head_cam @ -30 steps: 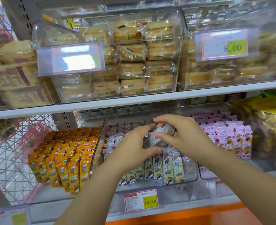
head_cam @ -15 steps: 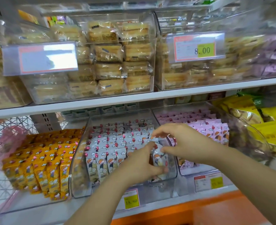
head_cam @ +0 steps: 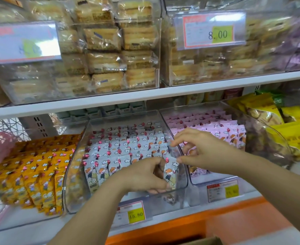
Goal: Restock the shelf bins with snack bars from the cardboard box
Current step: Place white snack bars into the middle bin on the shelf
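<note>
At the bottom edge, only a corner of the cardboard box [head_cam: 205,242] shows, below the orange shelf front [head_cam: 190,225]. Just above it, a yellow price tag [head_cam: 136,215] reads 15.80. The left hand [head_cam: 145,175] reaches into the front right corner of the middle bin [head_cam: 69,184], a clear one. Its fingers are curled round 1 snack bar [head_cam: 170,171], and the thumb lies under the bar's lower end. The bar stands nearly upright against the bin's right wall. The right hand [head_cam: 204,152] hovers over that wall with its fingers loosely spread and the index finger stretched out. Its thumb tip is just beside the bar's top, and I cannot tell whether it touches. Behind the hands, the bin holds rows of upright white bars [head_cam: 128,144]. Orange bars [head_cam: 39,167] fill the space to the left, and pink bars [head_cam: 225,129] fill a second clear bin on the right. Yellow bags [head_cam: 296,131] lie beyond that. On the shelf above, clear bins hold stacked wrapped cakes [head_cam: 108,41], and a tag [head_cam: 220,34] reads 8.00.
</note>
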`<state>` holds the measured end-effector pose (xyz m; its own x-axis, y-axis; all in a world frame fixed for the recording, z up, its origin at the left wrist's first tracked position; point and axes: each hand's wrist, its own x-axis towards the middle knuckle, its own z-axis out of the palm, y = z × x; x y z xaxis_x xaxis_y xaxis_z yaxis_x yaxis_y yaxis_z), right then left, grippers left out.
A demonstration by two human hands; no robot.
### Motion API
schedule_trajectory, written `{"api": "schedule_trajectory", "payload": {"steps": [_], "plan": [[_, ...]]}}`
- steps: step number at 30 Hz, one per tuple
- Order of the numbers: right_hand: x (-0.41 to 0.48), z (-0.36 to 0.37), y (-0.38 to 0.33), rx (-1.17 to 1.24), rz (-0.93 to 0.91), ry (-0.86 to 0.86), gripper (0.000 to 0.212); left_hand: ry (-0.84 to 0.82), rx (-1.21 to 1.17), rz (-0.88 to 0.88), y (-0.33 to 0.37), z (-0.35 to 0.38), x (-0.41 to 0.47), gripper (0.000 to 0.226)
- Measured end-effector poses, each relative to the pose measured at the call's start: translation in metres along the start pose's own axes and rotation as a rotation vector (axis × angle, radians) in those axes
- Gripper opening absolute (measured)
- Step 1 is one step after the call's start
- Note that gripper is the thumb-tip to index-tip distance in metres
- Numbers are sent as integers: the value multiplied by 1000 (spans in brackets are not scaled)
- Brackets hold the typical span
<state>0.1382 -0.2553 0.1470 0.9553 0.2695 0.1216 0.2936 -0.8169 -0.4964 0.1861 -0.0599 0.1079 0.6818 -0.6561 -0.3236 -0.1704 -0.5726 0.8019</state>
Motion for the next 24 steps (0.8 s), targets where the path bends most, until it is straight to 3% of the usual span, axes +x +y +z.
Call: {"api": "schedule_trajectory", "payload": {"steps": [5,12,17,24], "plan": [[1,-1,0,37,0,-2,30,40,29,-20,1,4,3,24],[2,-3,1,69,-2,-8,26,197,147,0,-3,9,12,26],[1,-3,2,55,5,-9,28,377,385,14,-2,16,16,30],[-1,3,-3,24,7,15,22,421,521,-60,-2,14,15,33]]}}
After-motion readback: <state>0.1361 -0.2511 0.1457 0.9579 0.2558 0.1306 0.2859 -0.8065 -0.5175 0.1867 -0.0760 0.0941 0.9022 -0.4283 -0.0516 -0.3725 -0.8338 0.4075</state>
